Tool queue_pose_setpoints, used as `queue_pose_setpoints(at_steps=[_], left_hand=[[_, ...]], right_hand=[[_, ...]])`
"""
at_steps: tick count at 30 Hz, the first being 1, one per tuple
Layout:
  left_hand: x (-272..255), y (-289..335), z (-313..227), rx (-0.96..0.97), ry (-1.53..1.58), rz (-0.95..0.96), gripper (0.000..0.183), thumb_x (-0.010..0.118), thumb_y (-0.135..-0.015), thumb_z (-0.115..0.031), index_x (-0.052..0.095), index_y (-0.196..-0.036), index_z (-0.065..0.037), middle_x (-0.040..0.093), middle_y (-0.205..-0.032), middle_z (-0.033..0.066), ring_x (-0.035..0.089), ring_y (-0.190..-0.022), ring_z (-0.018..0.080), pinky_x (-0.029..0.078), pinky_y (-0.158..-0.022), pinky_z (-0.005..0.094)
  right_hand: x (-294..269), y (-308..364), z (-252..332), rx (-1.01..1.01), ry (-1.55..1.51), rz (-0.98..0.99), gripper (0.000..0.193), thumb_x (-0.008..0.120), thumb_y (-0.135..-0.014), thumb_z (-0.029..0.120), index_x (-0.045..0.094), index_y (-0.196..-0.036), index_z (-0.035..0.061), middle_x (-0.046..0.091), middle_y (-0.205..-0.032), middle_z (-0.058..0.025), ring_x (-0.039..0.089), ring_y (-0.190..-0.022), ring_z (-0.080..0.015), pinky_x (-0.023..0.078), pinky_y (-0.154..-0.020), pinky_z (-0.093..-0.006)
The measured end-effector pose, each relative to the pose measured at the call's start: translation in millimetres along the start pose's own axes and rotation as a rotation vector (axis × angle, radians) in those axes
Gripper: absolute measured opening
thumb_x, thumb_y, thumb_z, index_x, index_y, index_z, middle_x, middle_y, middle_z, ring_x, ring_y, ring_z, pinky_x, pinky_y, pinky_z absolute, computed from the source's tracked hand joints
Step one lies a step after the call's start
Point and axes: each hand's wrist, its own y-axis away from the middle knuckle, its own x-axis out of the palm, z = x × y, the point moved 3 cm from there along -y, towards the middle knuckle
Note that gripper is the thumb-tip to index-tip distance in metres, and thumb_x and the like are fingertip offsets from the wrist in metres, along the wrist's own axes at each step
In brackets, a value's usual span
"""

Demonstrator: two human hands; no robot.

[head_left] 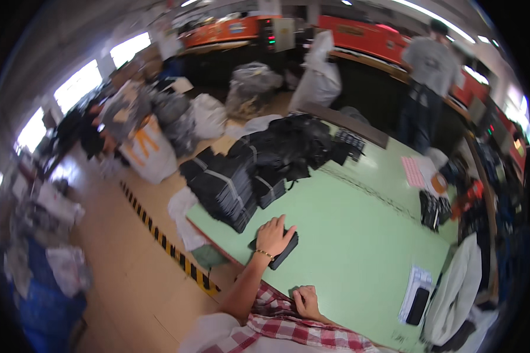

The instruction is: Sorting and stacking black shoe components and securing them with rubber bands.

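My left hand [274, 236], with a bracelet at its wrist, lies over a small stack of black fabric pieces [284, 254] near the table's front left edge. Its fingers are stretched out and the thumb points off to the right. Part of the stack is hidden beneath the palm. My right hand [308, 302] rests at the near edge of the green table [359, 235], fingers curled in, with nothing visible in them. Just beyond my left hand sits a tall tied bundle of dark fabric pieces [221, 188], with another smaller tied bundle [269, 187] against it.
A black fabric heap [300, 141] covers the table's far left. A phone [417, 306] lies on papers [415, 279] at right, beside white cloth [456, 294]. Full sacks [150, 150] crowd the floor, near a striped floor line [159, 232]. A person [430, 76] stands beyond.
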Motion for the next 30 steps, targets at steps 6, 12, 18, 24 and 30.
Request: queue_pose_setpoints(at_steps=[6,12,18,24,30], left_hand=[[-2,8,7,-0.023,0.013,-0.08,0.046,0.049,-0.091,-0.044,0.055,-0.116,-0.006,0.06,-0.099,0.0158,0.06,-0.087,0.0346,0.046,-0.08,0.0431],[-8,8,3,-0.053,0.043,-0.017,0.036,0.05,-0.09,-0.043,0.066,-0.097,-0.011,0.057,-0.105,0.0147,0.056,-0.095,0.033,0.043,-0.086,0.045],[-9,2,-6,0.023,0.045,0.003,0.036,0.051,-0.09,-0.043,0.073,-0.09,-0.013,0.051,-0.127,0.0103,0.04,-0.124,0.028,0.022,-0.106,0.0571],[-4,4,9,0.024,0.051,0.004,0.039,0.052,-0.09,-0.042,0.071,-0.089,-0.008,0.053,-0.124,0.0103,0.042,-0.123,0.0277,0.026,-0.105,0.0561],[-5,2,4,0.051,0.045,0.027,0.039,0.052,-0.091,-0.041,0.07,-0.091,-0.006,0.053,-0.125,0.0131,0.043,-0.121,0.0313,0.027,-0.105,0.0539]], right_hand=[[3,-4,3,-0.078,0.024,0.006,0.022,0.055,-0.086,0.007,0.047,-0.067,0.0033,0.044,-0.06,-0.0108,0.045,-0.058,-0.029,0.035,-0.069,-0.0373],[2,-2,-1,-0.035,0.033,0.019,0.02,0.056,-0.086,0.008,0.049,-0.068,0.0032,0.045,-0.061,-0.0109,0.044,-0.059,-0.0292,0.035,-0.069,-0.0375],[1,-3,3,-0.025,0.05,-0.027,0.016,0.055,-0.087,0.009,0.054,-0.071,0.0035,0.048,-0.062,-0.0099,0.047,-0.06,-0.0283,0.036,-0.071,-0.0365],[4,-2,-1,-0.03,0.035,0.076,0.013,0.056,-0.088,0.012,0.058,-0.078,0.0043,0.05,-0.062,-0.0089,0.051,-0.062,-0.0257,0.037,-0.073,-0.0359],[-1,-2,0,-0.014,0.059,0.082,0.017,0.055,-0.089,0.014,0.056,-0.075,0.004,0.051,-0.063,-0.0105,0.051,-0.063,-0.0279,0.037,-0.073,-0.0362]])
